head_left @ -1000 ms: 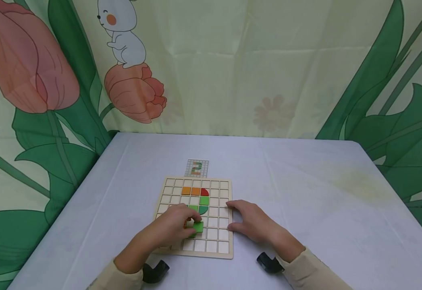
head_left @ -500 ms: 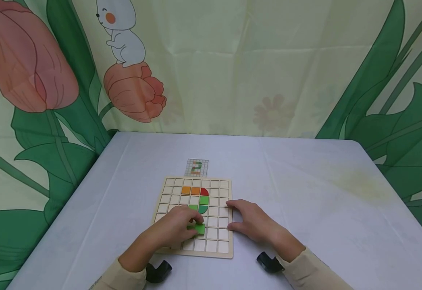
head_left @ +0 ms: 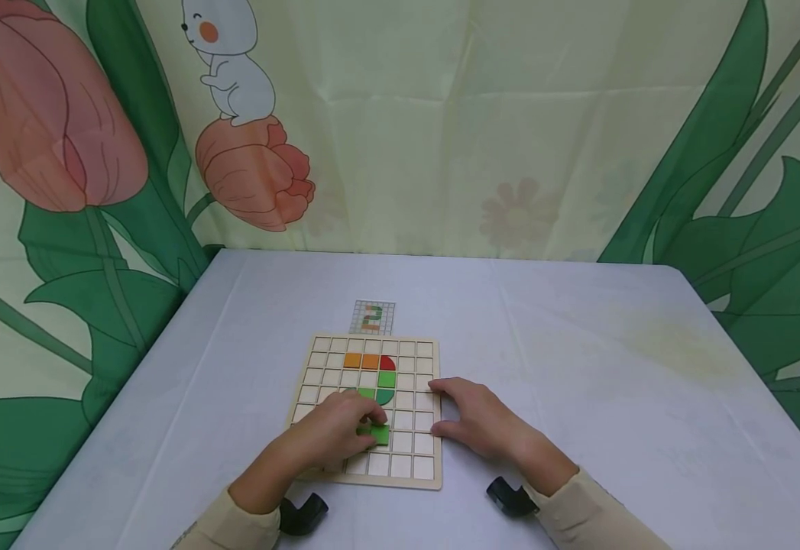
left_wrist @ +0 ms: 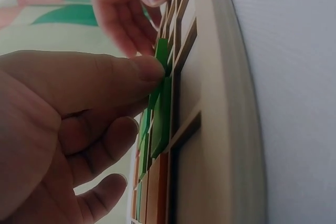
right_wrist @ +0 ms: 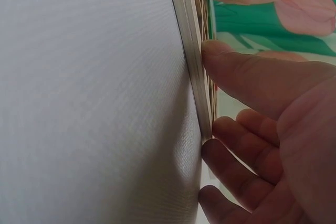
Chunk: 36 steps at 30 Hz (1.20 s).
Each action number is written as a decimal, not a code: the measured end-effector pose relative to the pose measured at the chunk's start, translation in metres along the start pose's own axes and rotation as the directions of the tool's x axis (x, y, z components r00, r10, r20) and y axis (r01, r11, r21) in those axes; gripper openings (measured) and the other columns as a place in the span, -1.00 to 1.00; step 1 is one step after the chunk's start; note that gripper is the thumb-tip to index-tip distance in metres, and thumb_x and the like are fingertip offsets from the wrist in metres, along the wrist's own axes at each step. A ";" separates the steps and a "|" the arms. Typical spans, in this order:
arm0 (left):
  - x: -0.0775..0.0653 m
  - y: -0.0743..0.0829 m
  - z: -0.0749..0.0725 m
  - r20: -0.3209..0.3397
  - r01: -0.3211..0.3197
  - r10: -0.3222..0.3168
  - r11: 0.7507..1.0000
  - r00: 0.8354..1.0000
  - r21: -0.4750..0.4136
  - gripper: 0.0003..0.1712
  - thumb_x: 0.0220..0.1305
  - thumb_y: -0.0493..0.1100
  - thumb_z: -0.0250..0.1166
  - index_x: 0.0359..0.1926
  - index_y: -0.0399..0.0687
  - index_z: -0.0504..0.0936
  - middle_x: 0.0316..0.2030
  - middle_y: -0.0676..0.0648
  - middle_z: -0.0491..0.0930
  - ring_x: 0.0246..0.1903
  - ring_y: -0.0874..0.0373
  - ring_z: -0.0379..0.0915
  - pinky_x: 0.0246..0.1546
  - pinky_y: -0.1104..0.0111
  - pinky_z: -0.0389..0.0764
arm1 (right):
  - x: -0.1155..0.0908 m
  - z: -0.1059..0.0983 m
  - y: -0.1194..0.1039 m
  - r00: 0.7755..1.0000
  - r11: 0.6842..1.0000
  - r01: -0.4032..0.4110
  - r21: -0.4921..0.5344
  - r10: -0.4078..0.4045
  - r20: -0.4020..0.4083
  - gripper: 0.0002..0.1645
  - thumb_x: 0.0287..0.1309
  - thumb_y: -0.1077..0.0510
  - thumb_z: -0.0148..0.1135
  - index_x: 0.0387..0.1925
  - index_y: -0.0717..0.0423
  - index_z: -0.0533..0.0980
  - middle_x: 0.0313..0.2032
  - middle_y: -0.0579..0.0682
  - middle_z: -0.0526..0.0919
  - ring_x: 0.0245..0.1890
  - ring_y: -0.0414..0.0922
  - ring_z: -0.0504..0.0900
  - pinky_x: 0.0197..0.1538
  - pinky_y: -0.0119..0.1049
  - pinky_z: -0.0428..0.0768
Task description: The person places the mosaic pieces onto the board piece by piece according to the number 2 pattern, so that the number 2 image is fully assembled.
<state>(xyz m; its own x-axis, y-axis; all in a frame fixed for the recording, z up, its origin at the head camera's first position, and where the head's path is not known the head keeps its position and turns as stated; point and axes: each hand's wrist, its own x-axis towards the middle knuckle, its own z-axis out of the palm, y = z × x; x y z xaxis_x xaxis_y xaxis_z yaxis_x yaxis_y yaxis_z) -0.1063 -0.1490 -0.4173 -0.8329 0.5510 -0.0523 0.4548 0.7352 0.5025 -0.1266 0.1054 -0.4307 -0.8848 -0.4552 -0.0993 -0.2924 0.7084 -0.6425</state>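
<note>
A wooden grid board (head_left: 412,467) lies on the table, with orange square tiles (head_left: 361,360), a red quarter-round (head_left: 387,363), a green square (head_left: 387,379) and a dark green quarter-round (head_left: 385,396) in its cells. My left hand (head_left: 324,430) reaches over the lower part of the board. Its thumb and index finger pinch a light green square tile (head_left: 380,435). The left wrist view has this tile (left_wrist: 161,51) slightly tilted beside another green tile (left_wrist: 162,119); the hand hides several cells. My right hand (head_left: 482,420) touches the board's right edge with thumb (right_wrist: 220,64) and relaxed fingers.
A small card (head_left: 372,318) printed with a coloured 2-shaped grid pattern lies just beyond the board's far edge. White cloth (head_left: 578,367) covers the table. A flowered curtain (head_left: 400,137) hangs behind it. Black curved mounts (head_left: 512,496) sit at both wrists.
Over the last second my left hand has shifted slightly right and toward me with the green tile, then almost stopped. The right hand stays at the board's edge.
</note>
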 end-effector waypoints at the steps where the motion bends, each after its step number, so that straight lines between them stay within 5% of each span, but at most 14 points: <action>1: 0.000 0.000 0.000 -0.001 0.000 0.000 1.000 1.000 0.003 -0.78 0.14 -0.29 0.46 -0.18 0.00 0.70 -0.27 0.18 0.58 -0.22 0.22 0.44 -0.14 0.28 0.52 | 0.000 0.000 0.000 1.000 1.000 -0.001 -0.001 0.001 0.000 -0.26 0.11 0.12 0.48 0.31 0.17 0.43 0.25 0.04 0.51 0.31 0.03 0.41 0.34 0.01 0.35; 36: -0.001 -0.001 0.003 0.054 0.030 -0.027 0.999 0.998 -0.039 -0.79 0.19 -0.20 0.46 -0.14 0.03 0.69 -0.24 0.23 0.52 -0.15 0.25 0.39 -0.03 0.28 0.51 | 0.000 -0.001 0.000 1.000 1.000 0.000 0.011 0.000 0.002 -0.26 0.11 0.12 0.48 0.30 0.18 0.43 0.24 0.05 0.51 0.31 0.03 0.41 0.34 0.02 0.35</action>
<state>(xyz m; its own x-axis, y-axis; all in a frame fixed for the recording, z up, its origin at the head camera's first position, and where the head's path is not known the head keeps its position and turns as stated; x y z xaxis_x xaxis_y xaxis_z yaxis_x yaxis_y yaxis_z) -0.1049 -0.1491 -0.4204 -0.8269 0.5511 -0.1123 0.4173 0.7351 0.5343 -0.1270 0.1059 -0.4303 -0.8842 -0.4560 -0.1008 -0.2882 0.7027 -0.6505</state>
